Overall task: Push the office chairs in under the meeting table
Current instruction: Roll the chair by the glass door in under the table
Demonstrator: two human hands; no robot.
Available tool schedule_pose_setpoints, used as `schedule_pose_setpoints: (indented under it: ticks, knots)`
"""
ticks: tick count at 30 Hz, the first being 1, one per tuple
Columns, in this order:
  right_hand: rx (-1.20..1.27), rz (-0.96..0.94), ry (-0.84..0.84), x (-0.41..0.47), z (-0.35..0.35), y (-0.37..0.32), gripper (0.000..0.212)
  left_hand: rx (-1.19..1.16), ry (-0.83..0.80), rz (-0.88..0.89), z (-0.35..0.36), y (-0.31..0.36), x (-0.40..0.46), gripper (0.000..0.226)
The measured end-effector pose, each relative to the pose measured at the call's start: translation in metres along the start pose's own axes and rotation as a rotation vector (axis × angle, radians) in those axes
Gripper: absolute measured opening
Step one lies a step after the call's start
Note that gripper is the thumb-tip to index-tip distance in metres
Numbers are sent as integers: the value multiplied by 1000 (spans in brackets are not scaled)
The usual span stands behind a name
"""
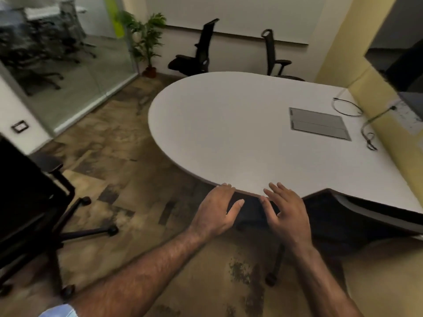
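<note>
Both bare forearms reach in from the bottom of the frame. The left hand (217,209) and right hand (286,213) hang open with fingers loosely spread, holding nothing, right at the near rim of the white meeting table (229,133). One office chair (343,223) is tucked under it lower right, another chair (29,213) stands off at the left edge, and two more chairs (196,53) wait along the top wall.

Both arms reached forward from the near edge, bare to the elbow, with a bit of light blue sleeve on the left one. The left hand (217,208) was held out with its back up, fingers (225,187) straight and close together, thumb sticking out to the right. The right hand (287,212) was just beside it, fingers spread and straight. Neither hand held anything.
</note>
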State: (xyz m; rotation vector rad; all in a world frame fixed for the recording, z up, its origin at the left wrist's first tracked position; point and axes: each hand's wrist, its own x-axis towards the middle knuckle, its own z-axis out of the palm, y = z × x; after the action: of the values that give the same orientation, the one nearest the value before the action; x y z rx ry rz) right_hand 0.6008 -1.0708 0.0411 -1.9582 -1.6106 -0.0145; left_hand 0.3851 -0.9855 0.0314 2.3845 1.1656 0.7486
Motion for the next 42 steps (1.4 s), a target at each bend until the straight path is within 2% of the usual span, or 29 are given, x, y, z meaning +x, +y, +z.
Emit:
schedule_pose_setpoints:
  ticks: [14,21,27,32,38,42]
  knots:
    - [141,-454,-217,2,142,-248,45,20,271,-424,-163,-185,-133,56]
    - [212,-564,-297,4,193,-354,44,26,325,-537,-220,-244,-185,60]
    - [262,-634,-321,0,234,-429,51,34,370,-619,-267,-295,-220,72]
    - [284,-736,-349,0,257,-479,50,70,488,-736,-301,-327,-243,84]
    - [301,-834,-378,18,281,-531,45,109,648,-811,-349,-356,-260,78]
    - [328,-886,-394,34,300,-567,47,222,744,-777,-386,-368,-267,73]
